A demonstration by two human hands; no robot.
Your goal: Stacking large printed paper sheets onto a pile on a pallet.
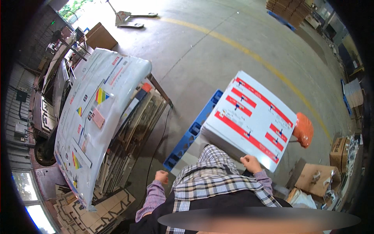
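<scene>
I see a checked shirt in grey, white and purple, its long sleeves ending in buttoned cuffs at my left hand (161, 176) and right hand (250, 163). A dark apron covers my front.

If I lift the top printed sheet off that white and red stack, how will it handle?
The top sheet looks thin and broad, so it would probably flex or sag. Its glossy face suggests slipperiness. The right hand touches only its near edge, so lifting there alone may let it droop.
</scene>
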